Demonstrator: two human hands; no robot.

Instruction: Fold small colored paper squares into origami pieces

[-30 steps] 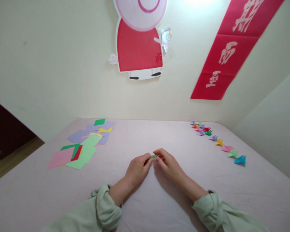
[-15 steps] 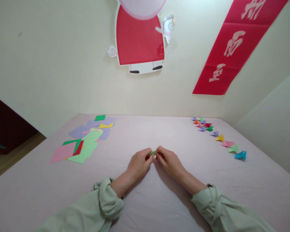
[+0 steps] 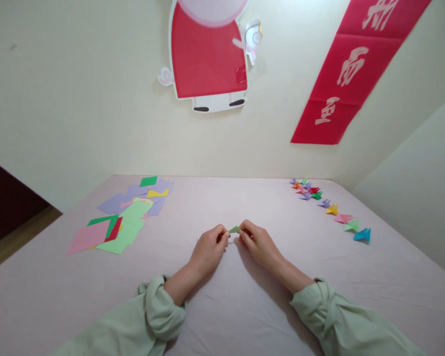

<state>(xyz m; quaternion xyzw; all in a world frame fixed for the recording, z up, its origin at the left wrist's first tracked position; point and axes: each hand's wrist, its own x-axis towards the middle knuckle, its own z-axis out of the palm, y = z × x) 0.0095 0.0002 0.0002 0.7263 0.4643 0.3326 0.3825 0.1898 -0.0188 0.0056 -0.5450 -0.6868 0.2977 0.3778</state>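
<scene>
Leftward, loose paper sheets (image 3: 128,235) overlap on the bench (image 3: 207,202), well apart from both hands. Next to the right comes the left hand (image 3: 208,248), its grip pinched together on the left end of a small green paper piece (image 3: 234,230). That green paper piece spans the narrow gap between the hands, its visible long axis running crosswise from one grip to the other, with the right end slightly higher in the view. Just beyond is the right hand (image 3: 258,242), its grip clamped on the opposite end; neither hand is clearly nearer, since each touches its own end. How much paper the hands hide cannot be told. Farther right, well apart, small folded paper shapes (image 3: 333,209) form a slanting row.
</scene>
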